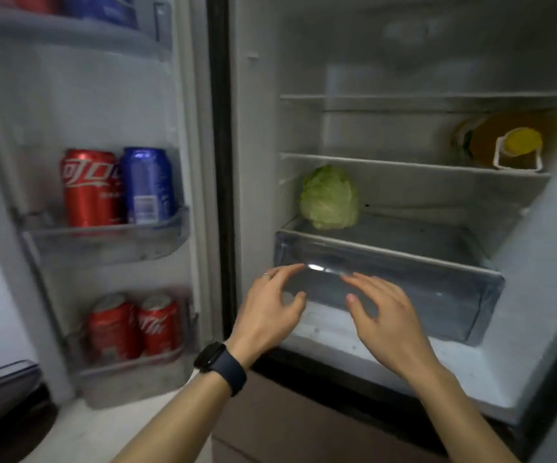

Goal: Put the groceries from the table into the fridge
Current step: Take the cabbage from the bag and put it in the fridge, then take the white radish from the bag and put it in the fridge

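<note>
The fridge [253, 128] stood open, and both hands were stretched out in front of the clear drawer [404, 272] at the bottom of its main compartment. The left hand [270, 305], with a dark watch [220, 365] on its wrist and a thin ring [266, 274] on one finger, had its fingers spread and loosely bent, holding nothing. The right hand [384, 315] was just beside it, spread the same way and also empty. Whether either fingertip touched the drawer front could not be told. A green cabbage [330, 198] sat on the shelf just above the drawer, toward the left. On the next shelf up, at the far right, lay a yellow-capped bottle [504, 142]. In the door on the left, a red can [88, 188] and a blue can [146, 185] stood touching in the middle door shelf [103, 242], and two more red cans [113, 329] stood in the shelf below.
</note>
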`<action>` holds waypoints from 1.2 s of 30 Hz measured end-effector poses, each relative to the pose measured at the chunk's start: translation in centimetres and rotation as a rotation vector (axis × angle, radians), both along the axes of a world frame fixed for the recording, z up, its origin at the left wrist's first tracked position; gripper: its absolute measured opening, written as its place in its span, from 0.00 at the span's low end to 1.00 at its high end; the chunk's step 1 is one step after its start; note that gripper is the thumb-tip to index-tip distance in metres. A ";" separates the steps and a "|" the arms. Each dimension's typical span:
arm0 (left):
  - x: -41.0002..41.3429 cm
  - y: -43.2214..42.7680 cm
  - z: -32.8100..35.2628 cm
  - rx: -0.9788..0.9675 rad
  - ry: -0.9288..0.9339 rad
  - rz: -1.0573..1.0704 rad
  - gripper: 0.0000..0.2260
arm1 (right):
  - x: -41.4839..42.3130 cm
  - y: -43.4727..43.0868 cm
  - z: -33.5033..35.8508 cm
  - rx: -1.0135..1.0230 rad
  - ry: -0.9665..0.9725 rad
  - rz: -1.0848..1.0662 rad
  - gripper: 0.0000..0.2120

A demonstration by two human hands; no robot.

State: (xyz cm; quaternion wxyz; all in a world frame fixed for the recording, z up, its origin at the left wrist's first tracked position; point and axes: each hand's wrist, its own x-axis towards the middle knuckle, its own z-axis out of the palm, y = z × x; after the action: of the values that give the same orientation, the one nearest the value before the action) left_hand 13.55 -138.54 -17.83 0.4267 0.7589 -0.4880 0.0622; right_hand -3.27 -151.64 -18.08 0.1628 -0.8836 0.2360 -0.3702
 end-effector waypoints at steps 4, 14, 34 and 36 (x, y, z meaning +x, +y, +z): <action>-2.5 9.8 -3.0 0.062 -0.056 0.152 0.22 | -1.2 7.4 -1.7 0.027 0.027 0.140 0.16; -4.3 39.6 -5.6 0.181 -0.066 0.677 0.22 | 4.0 31.4 -3.4 -0.022 0.124 0.584 0.16; -9.4 99.5 -8.7 0.316 0.156 1.332 0.22 | 13.9 89.5 -7.6 -0.043 0.237 1.245 0.19; -8.9 102.5 -9.0 0.308 0.170 1.352 0.22 | 14.7 92.7 -7.9 -0.049 0.258 1.256 0.19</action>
State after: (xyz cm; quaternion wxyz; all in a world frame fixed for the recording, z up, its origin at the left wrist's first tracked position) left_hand 4.69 -36.02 -26.85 0.2188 0.9502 0.1229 0.1848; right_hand 11.47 -58.96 -25.98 0.2985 -0.8945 -0.3174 -0.1003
